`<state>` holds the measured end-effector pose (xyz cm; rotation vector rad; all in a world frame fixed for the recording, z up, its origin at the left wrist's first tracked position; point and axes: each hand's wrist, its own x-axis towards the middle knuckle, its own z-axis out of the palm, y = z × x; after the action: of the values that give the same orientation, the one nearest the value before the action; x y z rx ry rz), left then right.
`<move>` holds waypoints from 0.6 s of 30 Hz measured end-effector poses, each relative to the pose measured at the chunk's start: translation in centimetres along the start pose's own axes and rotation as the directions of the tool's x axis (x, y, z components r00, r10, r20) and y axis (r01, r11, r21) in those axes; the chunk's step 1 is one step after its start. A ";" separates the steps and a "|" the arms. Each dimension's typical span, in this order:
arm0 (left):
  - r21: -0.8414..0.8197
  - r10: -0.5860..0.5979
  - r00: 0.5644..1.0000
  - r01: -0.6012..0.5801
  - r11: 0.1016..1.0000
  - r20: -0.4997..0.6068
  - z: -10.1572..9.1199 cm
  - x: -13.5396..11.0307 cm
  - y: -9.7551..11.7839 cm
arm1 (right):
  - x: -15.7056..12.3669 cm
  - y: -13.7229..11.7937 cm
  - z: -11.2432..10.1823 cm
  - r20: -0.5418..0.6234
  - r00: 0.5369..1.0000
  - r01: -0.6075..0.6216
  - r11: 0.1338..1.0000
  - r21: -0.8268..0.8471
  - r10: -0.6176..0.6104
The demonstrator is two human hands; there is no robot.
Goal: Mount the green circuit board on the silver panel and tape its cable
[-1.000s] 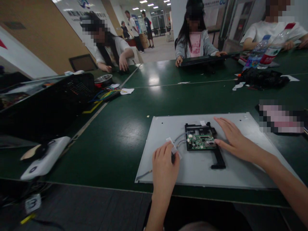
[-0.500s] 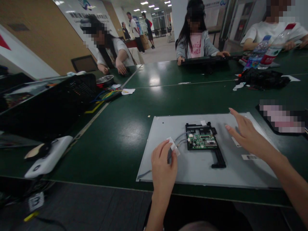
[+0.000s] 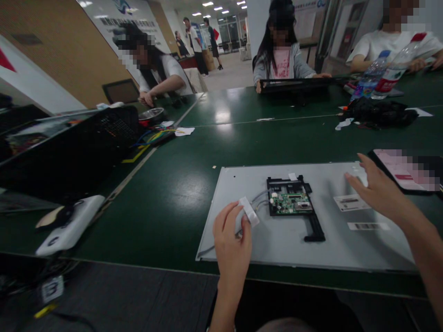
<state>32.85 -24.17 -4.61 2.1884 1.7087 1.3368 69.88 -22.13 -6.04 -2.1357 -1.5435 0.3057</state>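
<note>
A grey metal panel lies flat on the green table in front of me. At its middle sits a green circuit board in a black plastic frame, with thin wires running left to a white tape tab. My left hand is curled on the panel and pinches the wires beside that tab. My right hand hovers over the panel's right part with fingers spread, holding nothing, near two white barcode labels.
A white device lies at the table's left edge beside a black crate with coloured wires. Water bottles and a black bag stand at the back right. Other people work at the far side.
My right hand has lifted off the circuit board's frame and swung right, uncovering the two labels. My left hand has slid slightly left and stays on the wires.
</note>
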 end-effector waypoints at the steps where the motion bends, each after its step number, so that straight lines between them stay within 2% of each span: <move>1: 0.007 -0.006 1.000 0.006 1.000 -0.006 -0.1 0.0 0.0 | 0.0 0.1 -0.1 0.006 1.000 -0.007 1.000 0.000 0.007; 6: 0.070 -0.072 0.997 0.073 0.995 -0.025 -1.3 0.1 -0.7 | 0.0 0.8 -0.3 0.035 0.999 -0.009 1.000 0.016 0.009; 11: 0.118 -0.170 0.985 0.170 0.978 -0.006 -3.4 -0.4 -2.7 | 0.2 1.4 -0.4 0.038 0.999 -0.019 1.000 0.011 0.018; 18: 0.094 -0.292 0.955 0.286 0.953 0.051 -4.6 -1.5 -4.2 | 0.1 1.6 -0.6 0.058 0.996 -0.070 0.998 0.012 0.069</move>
<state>26.65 -25.85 -4.80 1.8998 2.0006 1.1281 71.47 -22.52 -6.30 -2.1909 -1.4968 0.4037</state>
